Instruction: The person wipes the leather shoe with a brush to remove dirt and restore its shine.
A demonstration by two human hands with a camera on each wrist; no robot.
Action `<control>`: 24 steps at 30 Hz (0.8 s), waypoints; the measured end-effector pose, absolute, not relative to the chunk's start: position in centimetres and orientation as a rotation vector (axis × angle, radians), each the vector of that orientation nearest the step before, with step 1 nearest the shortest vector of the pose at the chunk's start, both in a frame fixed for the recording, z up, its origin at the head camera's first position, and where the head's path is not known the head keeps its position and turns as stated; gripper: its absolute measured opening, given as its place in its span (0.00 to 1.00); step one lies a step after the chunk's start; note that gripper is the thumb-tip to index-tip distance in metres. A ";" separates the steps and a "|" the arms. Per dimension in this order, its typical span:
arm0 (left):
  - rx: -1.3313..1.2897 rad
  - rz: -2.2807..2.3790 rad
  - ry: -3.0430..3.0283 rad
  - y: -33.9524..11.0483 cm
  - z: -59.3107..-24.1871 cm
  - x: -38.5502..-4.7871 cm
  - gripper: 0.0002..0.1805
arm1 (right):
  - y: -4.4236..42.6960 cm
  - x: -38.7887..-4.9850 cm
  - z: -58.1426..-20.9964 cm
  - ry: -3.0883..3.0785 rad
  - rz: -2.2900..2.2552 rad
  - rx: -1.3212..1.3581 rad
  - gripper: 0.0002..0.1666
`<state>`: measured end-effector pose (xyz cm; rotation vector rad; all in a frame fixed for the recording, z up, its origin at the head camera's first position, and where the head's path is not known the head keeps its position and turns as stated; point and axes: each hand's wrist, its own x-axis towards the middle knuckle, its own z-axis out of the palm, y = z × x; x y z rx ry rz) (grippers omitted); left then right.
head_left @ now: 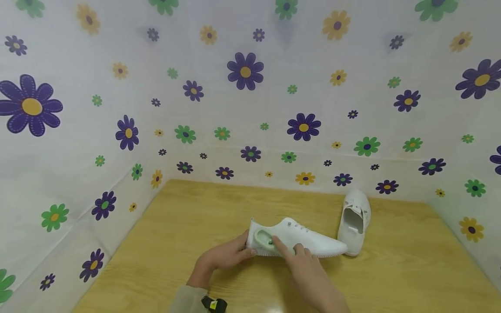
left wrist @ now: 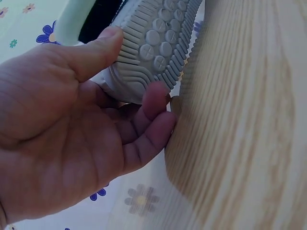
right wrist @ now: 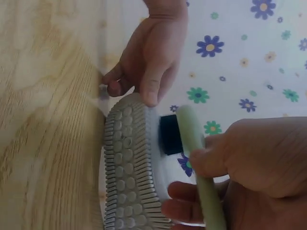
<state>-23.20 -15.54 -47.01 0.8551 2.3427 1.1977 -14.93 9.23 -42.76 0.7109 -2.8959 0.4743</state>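
Observation:
A white lace-up shoe (head_left: 318, 244) is held low over the wooden table, toe to the right. At its heel, my left hand (head_left: 228, 254) grips it, with the thumb by the edge of the ridged, studded sole (left wrist: 156, 45) in the left wrist view. My right hand (head_left: 311, 276) holds a pale green brush (head_left: 261, 240) by its handle. In the right wrist view, the brush's dark bristles (right wrist: 170, 134) press against the shoe's side near the heel. Several right fingers touch or nearly touch the shoe.
A second white shoe (head_left: 357, 208) stands on the table (head_left: 203, 208) at the back right, close to the toe of the held one. Flower-printed sheets (head_left: 219, 108) rise at the back and both sides. A black strap device (head_left: 214, 304) sits at my left wrist.

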 end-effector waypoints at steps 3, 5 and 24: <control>0.865 1.188 2.350 -15.4 -47.0 -23.4 0.33 | 9.5 -14.7 -42.6 -2.874 0.497 0.749 0.47; 0.858 1.191 2.343 -15.4 -47.1 -23.5 0.33 | 10.0 -14.7 -42.2 -2.876 0.544 0.729 0.45; 0.848 1.208 2.301 -15.2 -46.9 -23.4 0.34 | 11.4 -14.4 -41.4 -3.042 0.808 0.715 0.40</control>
